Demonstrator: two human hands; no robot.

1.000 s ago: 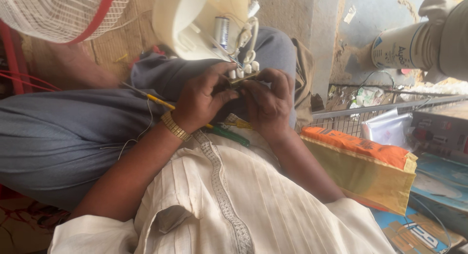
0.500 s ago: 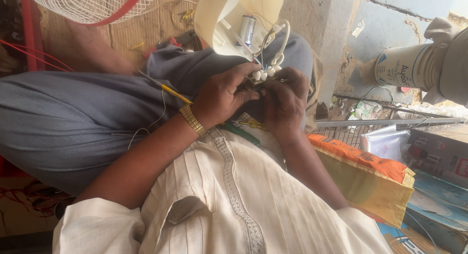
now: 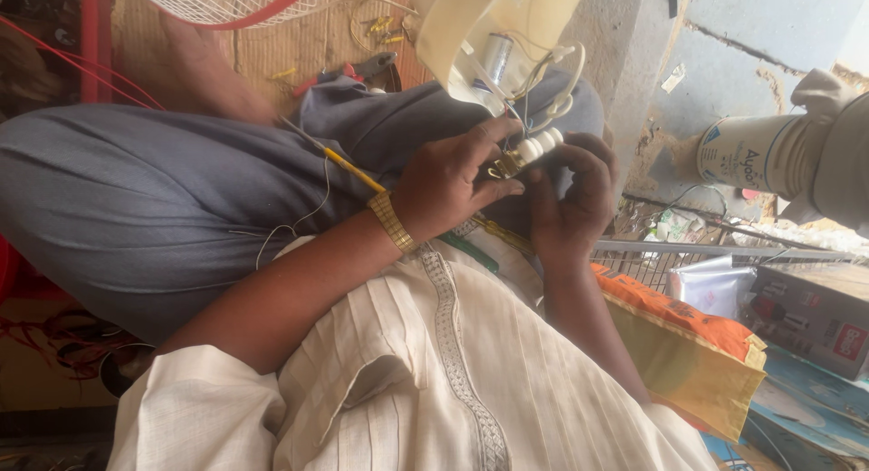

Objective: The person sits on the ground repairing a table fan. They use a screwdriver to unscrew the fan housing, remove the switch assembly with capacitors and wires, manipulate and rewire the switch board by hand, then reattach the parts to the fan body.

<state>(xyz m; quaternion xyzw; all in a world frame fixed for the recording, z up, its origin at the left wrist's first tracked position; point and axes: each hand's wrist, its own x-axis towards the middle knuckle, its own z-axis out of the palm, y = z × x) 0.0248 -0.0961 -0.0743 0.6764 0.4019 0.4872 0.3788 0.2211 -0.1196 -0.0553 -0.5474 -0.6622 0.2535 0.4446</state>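
My left hand (image 3: 453, 177), with a gold watch (image 3: 393, 222) on its wrist, and my right hand (image 3: 570, 204) meet over my lap. Together they pinch a small switch block (image 3: 529, 152) with white push buttons and brass contacts. Thin wires (image 3: 543, 82) run from the block up into a cream plastic fan housing (image 3: 471, 37), which rests against my grey trouser knee (image 3: 380, 118). My left thumb and forefinger press on the brass side of the block. My right fingers curl around it from the right.
A yellow-handled tool (image 3: 348, 170) lies across my lap, and a green one (image 3: 471, 252) by my shirt. Pliers (image 3: 362, 68) lie on the mat. A white fan grille with a red rim (image 3: 235, 0) is at top, a white can (image 3: 751, 154), wire guard (image 3: 706, 254), orange bag (image 3: 688, 331) and a box (image 3: 815, 313) at right.
The view has shifted, so the hands and housing sit further right in the frame. Both hands stay closed on the switch block, with the fingers working slightly.
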